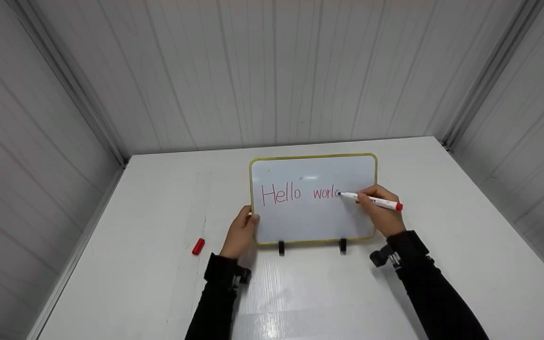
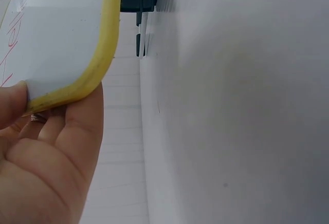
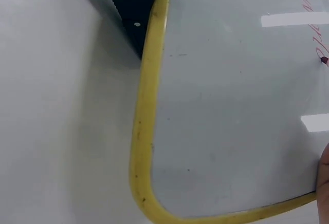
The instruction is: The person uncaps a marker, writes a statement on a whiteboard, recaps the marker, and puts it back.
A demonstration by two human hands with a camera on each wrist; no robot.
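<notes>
I see the left hand [image 1: 240,232] pinching the whiteboard [image 1: 313,222] at its lower-left corner, thumb on the front, fingers curled behind. Right hand [image 1: 379,210] is closed round 1 marker [image 1: 375,200], tip touching the board at approx 3 o'clock, by the red "Hello worl". Board: 1, smooth glossy white, rounded yellow rim, standing mid-table [image 1: 149,274] on 2 black feet [image 1: 281,247]. 1 red cap [image 1: 198,246] lies at 9 o'clock of the left hand, apart.
</notes>
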